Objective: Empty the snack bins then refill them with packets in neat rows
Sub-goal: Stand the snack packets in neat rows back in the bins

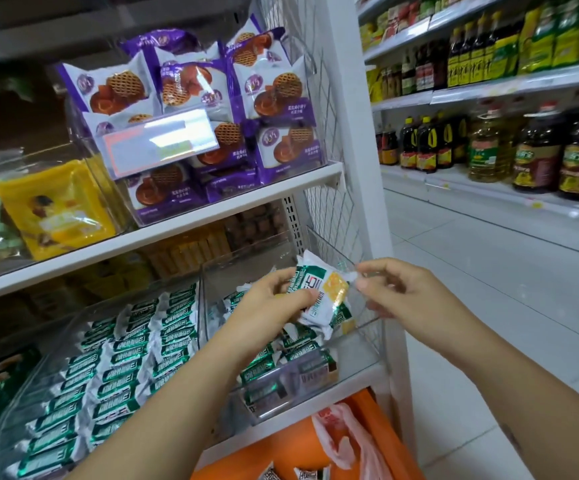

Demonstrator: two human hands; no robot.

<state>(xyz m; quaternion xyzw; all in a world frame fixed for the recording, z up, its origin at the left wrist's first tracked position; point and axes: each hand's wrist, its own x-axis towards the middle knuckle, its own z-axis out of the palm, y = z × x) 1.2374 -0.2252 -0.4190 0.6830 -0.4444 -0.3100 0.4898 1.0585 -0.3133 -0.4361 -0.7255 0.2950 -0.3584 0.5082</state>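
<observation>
Two hands: both on one small stack of green-white packets (pixel 321 296), held just above the right bin (pixel 360 355).
Left hand (pixel 274 299): fingers curled round the stack's left side, gripping.
Right hand (pixel 397 289): thumb and forefinger pinched on the stack's right sealed edge.
Stack axis: tilted, upper end toward the shelf back.
Key relation: bin's bare floor lies below and right of the stack; left hand nearer, likely the one to lower it.
Bin fill: loose packets only, not yet rowed.
Neighbour rows (pixel 121 358): full, tidy.
Orange basket (pixel 281 441): a few packets left.
</observation>
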